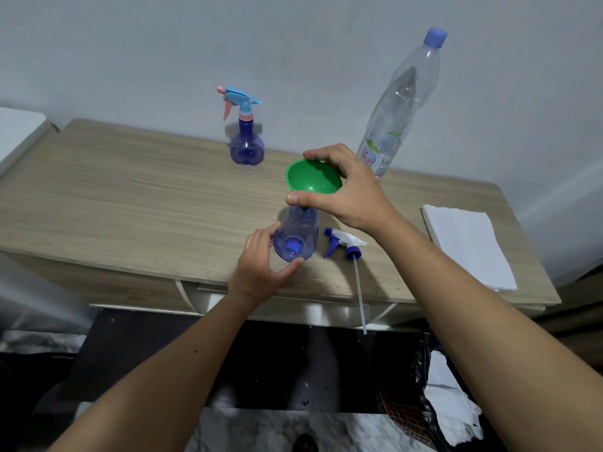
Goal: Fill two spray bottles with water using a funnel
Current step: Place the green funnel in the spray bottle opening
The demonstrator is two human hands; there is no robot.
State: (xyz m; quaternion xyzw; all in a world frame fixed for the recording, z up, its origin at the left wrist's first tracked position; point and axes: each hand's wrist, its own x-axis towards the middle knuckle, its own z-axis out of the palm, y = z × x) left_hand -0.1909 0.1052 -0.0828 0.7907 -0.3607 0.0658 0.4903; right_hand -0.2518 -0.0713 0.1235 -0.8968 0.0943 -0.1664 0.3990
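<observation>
Left hand (pixel 261 265) grips the bottle (pixel 295 234), right hand (pixel 346 187) pinches the funnel (pixel 311 177); a tilted funnel could spill.

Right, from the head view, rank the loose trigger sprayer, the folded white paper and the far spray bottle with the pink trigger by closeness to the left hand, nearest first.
From the left hand:
1. Loose trigger sprayer, lying on the table just to its right.
2. Far spray bottle, standing toward the back of the table, near the wall.
3. Folded white paper, at the table's right edge.
</observation>
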